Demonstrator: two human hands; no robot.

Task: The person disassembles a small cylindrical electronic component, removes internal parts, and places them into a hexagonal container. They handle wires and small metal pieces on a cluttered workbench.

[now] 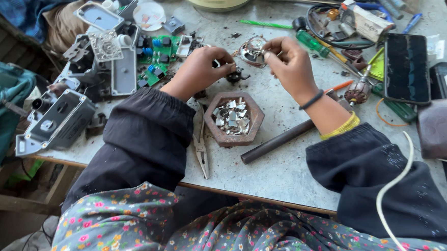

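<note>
Left hand [206, 66] pinches a small dark part [234, 76], right hand [288, 62] pinches a round metal piece [252, 50] at twelve o'clock of the hexagonal tray [210, 109], keeping scraps within reach.

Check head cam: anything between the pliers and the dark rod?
Yes: in the head view, a hexagonal tray of small metal pieces lies between the pliers and dark rod.

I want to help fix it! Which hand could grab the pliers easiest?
Probably the left hand. The pliers lie just under its forearm, left of the hexagonal dish; the right hand is farther off, pinching a small part.
</note>
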